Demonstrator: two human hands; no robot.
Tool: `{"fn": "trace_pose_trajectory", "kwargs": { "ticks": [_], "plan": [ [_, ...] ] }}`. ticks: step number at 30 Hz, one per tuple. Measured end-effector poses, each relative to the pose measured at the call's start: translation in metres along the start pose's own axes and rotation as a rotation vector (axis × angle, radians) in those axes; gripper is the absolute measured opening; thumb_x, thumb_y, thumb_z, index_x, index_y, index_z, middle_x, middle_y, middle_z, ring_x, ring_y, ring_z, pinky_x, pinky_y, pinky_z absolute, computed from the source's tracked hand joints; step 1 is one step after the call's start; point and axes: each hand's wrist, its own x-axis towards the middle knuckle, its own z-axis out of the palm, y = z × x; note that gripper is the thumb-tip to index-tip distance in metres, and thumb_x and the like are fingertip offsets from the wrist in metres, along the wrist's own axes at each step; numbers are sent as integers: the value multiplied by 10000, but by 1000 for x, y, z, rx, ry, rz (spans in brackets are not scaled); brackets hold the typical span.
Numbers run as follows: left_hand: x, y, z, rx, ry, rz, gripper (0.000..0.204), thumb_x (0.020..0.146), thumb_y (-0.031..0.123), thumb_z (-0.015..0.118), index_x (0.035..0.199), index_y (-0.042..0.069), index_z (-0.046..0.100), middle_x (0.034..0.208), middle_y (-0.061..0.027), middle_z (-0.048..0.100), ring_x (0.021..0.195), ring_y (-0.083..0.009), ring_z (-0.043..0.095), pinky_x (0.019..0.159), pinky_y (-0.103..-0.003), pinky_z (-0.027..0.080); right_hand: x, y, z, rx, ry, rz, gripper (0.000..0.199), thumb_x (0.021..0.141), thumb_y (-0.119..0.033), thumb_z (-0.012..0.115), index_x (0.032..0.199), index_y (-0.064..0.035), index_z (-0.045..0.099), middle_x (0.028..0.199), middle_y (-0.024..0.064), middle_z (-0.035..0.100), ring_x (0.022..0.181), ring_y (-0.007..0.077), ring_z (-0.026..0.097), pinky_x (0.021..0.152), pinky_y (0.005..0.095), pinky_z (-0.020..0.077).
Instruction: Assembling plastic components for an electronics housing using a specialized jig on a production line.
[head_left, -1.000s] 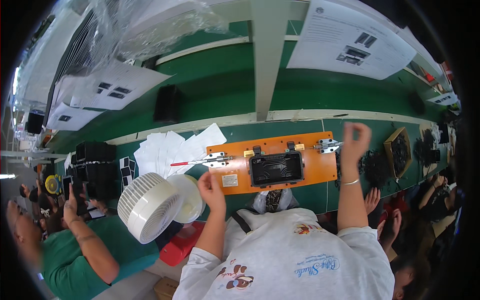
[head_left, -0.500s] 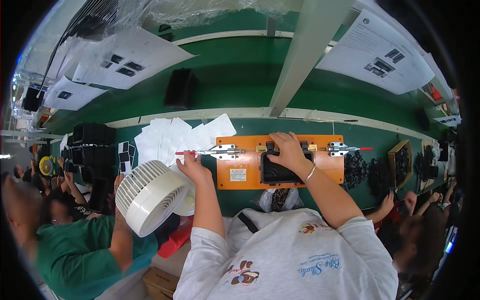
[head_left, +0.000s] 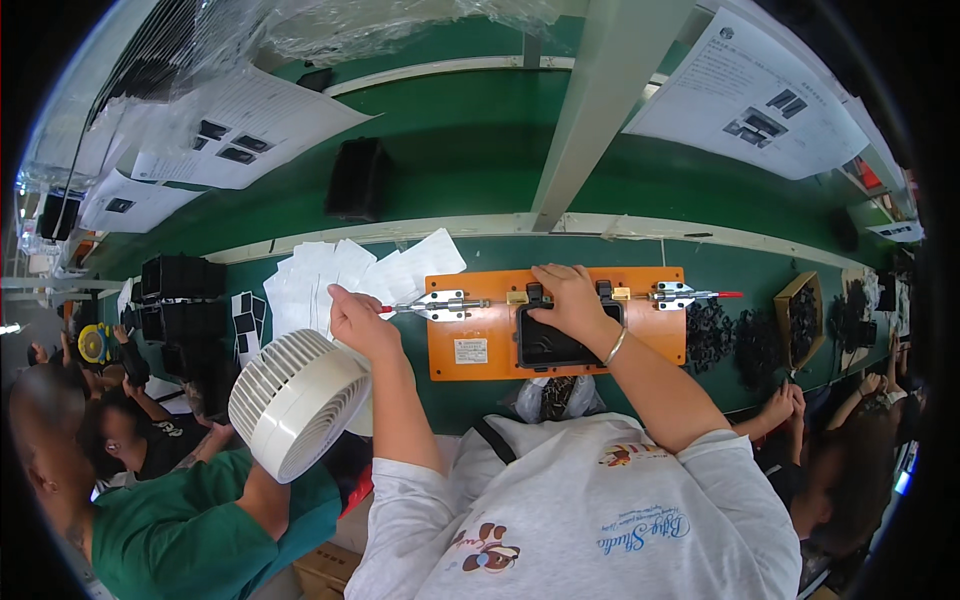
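Observation:
In front of me lies an orange fixture board [head_left: 650, 345] with a metal toggle clamp at each end. My left hand [head_left: 362, 322] is closed around the red handle of the left clamp [head_left: 445, 305]; only a short bit of red shows beside the fingers. A black open plastic case [head_left: 552, 350] sits in the middle of the board. Over its upper edge my right hand [head_left: 575, 305] grips it, thumb on the near side and fingers reaching behind. The right clamp [head_left: 675, 294], with its red handle pointing right, is untouched.
A white fan [head_left: 300, 400] stands close to my left forearm. White sheets [head_left: 310, 285] lie behind the left clamp. Black parts [head_left: 710, 335] are heaped right of the board, beside a yellowish box [head_left: 785, 300]. A bag of small parts [head_left: 553, 398] sits at the near edge. Co-workers sit on both sides.
My left hand has gone from open fingers at the red clamp handle to closed around it, shifting slightly left and up. My right hand stays on the black case.

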Motion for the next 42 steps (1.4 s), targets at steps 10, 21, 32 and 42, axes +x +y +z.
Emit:
{"fn": "trace_pose_trajectory", "kwargs": {
  "ticks": [10, 21, 32, 42],
  "plan": [
    [-64, -17, 29, 456, -496, 505, 341, 869, 63, 547, 550, -5, 444, 494, -88, 429, 427, -184, 394, 439, -326, 293, 3, -3, 0, -54, -31, 12, 692, 601, -248, 772, 1210, -21, 538, 1200, 154, 569, 1155, 281, 509, 966, 412, 344],
    [-61, -3, 22, 306, -443, 147, 341, 871, 59, 535, 546, 1, 452, 493, -109, 462, 409, -222, 384, 432, -317, 296, -2, 6, 9, -47, 37, -6, 678, 588, -255, 783, 1188, -43, 548, 1164, 124, 578, 1126, 272, 521, 941, 430, 350],
    [-73, -22, 35, 500, -655, 487, 396, 840, 30, 568, 503, 20, 361, 463, -113, 391, 404, -249, 389, 425, -364, 265, -2, 3, 8, -65, 56, -26, 648, 608, -230, 758, 1204, -63, 564, 1138, 104, 587, 1114, 261, 528, 929, 395, 358],
    [-79, -27, 39, 567, -669, 661, 382, 783, 20, 607, 481, 35, 373, 450, -112, 398, 394, -278, 413, 430, -380, 289, -3, -1, 7, -74, 45, -24, 648, 608, -226, 764, 1205, -71, 566, 1142, 100, 587, 1112, 259, 531, 929, 407, 360]
  ]
}}
